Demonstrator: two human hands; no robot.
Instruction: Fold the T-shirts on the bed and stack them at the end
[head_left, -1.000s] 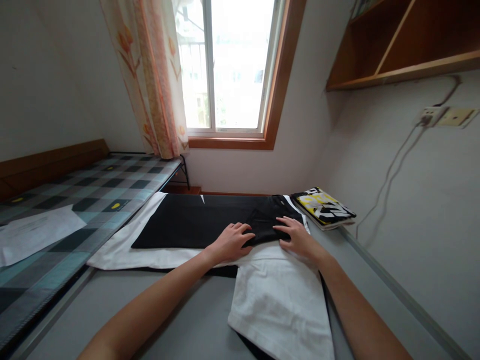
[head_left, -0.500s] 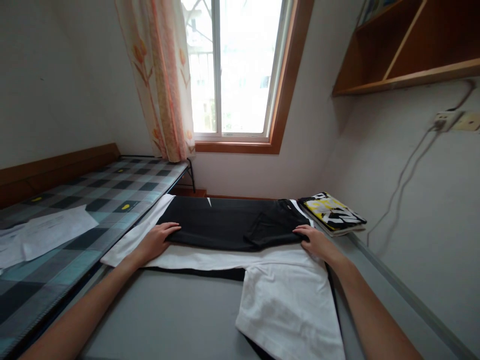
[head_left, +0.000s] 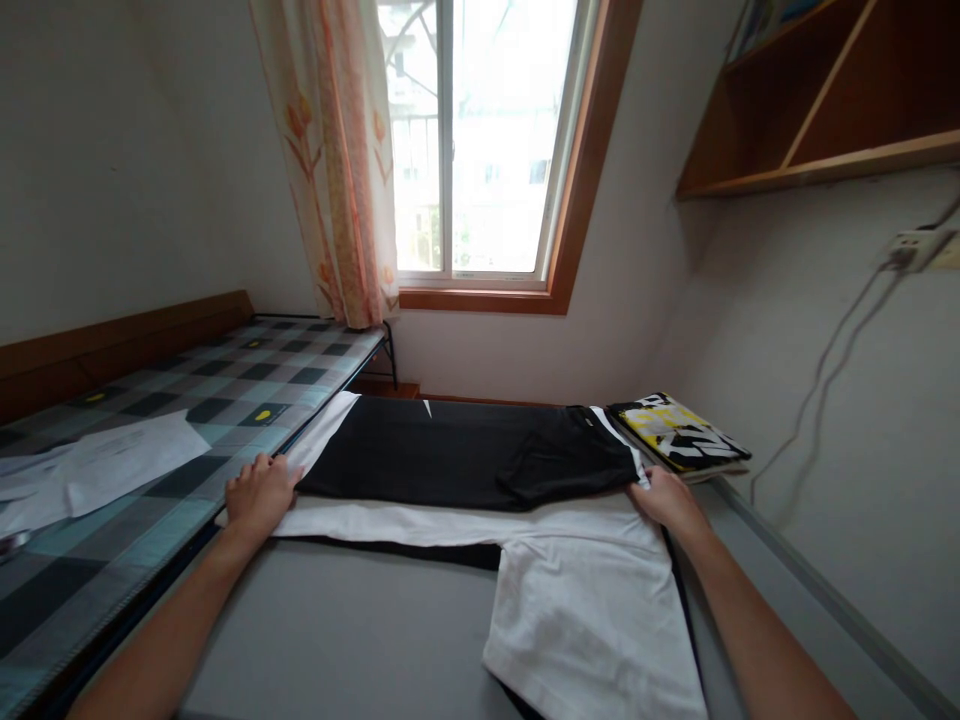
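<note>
A black and white short-sleeved shirt (head_left: 420,455) lies spread across the grey surface, its far black part folded over the white part. One white sleeve (head_left: 585,610) points toward me, with a black edge showing beneath it. At the left end of the black fold, my left hand (head_left: 261,495) is closed on the shirt's edge, its thumb hidden or pressed against the cloth. My right hand (head_left: 670,500) pinches the opposite edge, near the collar side. Whether this is one garment or two layered ones, I cannot tell.
A folded yellow, black and white patterned cloth (head_left: 682,432) lies just beyond my right hand. To the left is a checked mattress (head_left: 315,365) with white papers (head_left: 112,465) on it. A wooden shelf (head_left: 817,165) hangs at upper right, above a cable (head_left: 821,365).
My left hand has moved left from the top of the black fold to its left end and closed there. My right hand has shifted slightly outward and grips the right edge. The view has turned slightly left.
</note>
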